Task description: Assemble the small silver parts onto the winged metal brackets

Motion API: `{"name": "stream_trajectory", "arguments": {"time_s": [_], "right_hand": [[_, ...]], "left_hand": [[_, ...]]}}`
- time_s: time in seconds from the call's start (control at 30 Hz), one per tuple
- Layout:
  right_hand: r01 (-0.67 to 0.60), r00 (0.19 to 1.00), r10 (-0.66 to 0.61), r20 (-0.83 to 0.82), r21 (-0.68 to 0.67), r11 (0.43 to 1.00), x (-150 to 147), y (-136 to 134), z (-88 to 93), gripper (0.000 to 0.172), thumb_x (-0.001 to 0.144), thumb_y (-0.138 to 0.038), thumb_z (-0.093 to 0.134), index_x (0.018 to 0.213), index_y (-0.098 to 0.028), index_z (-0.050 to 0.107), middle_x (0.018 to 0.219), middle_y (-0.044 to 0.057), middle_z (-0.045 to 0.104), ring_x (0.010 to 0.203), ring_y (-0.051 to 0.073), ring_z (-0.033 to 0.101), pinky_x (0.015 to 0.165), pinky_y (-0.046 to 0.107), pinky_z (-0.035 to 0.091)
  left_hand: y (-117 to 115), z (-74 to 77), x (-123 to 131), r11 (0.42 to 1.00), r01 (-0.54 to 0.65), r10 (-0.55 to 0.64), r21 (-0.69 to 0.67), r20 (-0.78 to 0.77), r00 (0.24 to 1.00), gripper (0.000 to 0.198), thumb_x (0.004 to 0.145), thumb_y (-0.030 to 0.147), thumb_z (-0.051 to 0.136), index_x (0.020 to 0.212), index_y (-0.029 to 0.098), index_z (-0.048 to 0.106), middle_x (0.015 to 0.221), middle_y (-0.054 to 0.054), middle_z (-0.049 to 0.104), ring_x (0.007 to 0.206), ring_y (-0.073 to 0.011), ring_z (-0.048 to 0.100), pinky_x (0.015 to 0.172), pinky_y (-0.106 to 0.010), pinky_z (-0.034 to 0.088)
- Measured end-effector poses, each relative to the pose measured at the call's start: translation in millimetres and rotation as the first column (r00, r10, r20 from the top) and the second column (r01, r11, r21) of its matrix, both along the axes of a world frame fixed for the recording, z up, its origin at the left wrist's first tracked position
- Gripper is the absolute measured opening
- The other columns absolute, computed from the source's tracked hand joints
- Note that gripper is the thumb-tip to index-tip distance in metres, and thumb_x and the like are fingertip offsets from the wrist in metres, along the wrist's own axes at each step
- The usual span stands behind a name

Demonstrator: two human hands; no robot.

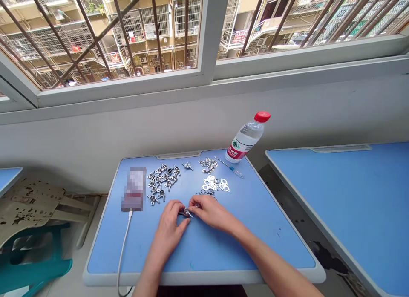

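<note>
My left hand [169,226] is closed around a small metal fitting [186,212] with a thin pin sticking out, low over the blue table. Right beside it, the fingers of my right hand [209,209] are pinched together at the fitting; what they grip is mostly hidden. Similar metal fittings with black centres [164,177] lie in a loose group beyond my left hand, and a single fitting [187,165] lies apart from them. Past my right hand are black rings [207,192], flat white gasket-like plates [211,183] and a heap of small metal links [208,165].
A slim screwdriver [233,170] with a clear blue handle lies near a red-capped water bottle [246,137] at the back right. At the left, a blurred-out phone-like object [134,190] has a white cable [124,246] running off the table's [255,246] front edge.
</note>
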State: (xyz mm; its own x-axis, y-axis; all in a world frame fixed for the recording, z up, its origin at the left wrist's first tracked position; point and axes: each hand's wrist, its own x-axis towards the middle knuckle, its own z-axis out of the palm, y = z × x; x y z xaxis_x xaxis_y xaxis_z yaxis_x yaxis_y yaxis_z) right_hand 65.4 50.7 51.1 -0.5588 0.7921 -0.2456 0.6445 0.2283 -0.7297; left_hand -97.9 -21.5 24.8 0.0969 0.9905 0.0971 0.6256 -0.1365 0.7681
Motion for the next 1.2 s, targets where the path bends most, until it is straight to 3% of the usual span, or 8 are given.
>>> {"name": "stream_trajectory", "arguments": {"time_s": [0.23, 0.67, 1.2], "right_hand": [[0.028, 0.999, -0.029, 0.029, 0.056, 0.998, 5.2, 1.9, 2.1, 0.015, 0.09, -0.019, 0.049, 0.087, -0.019, 0.064, 0.076, 0.002, 0.066, 0.071, 0.016, 0.057, 0.062, 0.025, 0.037], [-0.119, 0.966, 0.088, 0.244, 0.115, 0.986, 11.9, -2.6, 0.4, 0.018, 0.084, -0.008, 0.051, 0.082, -0.02, 0.064, 0.084, 0.003, 0.071, 0.079, 0.019, 0.064, 0.061, 0.026, 0.032], [-0.176, 0.946, 0.116, 0.303, 0.18, 0.968, 7.9, -13.4, -15.3, 0.013, 0.093, -0.013, 0.047, 0.09, -0.019, 0.058, 0.089, 0.005, 0.069, 0.071, 0.02, 0.066, 0.057, 0.029, 0.029]], "left_hand": [[-0.7, -5.3, 0.3, 1.0, -0.004, 0.005, 0.015, -0.047, 0.999, 0.016, 0.087, 0.014, 0.055, 0.101, 0.022, 0.055, 0.103, -0.006, 0.059, 0.097, -0.0229, 0.058, 0.085, -0.038, 0.05], [-0.3, -15.5, 1.3, 0.992, -0.005, 0.022, 0.13, -0.128, 0.992, 0.014, 0.09, 0.015, 0.052, 0.1, 0.022, 0.058, 0.101, -0.006, 0.061, 0.094, -0.0221, 0.06, 0.081, -0.036, 0.051], [-3.7, -19.5, 1.7, 0.997, -0.04, 0.048, 0.066, -0.129, 0.99, 0.019, 0.093, 0.017, 0.049, 0.108, 0.024, 0.058, 0.112, -0.009, 0.06, 0.104, -0.0247, 0.061, 0.087, -0.039, 0.054]]}}
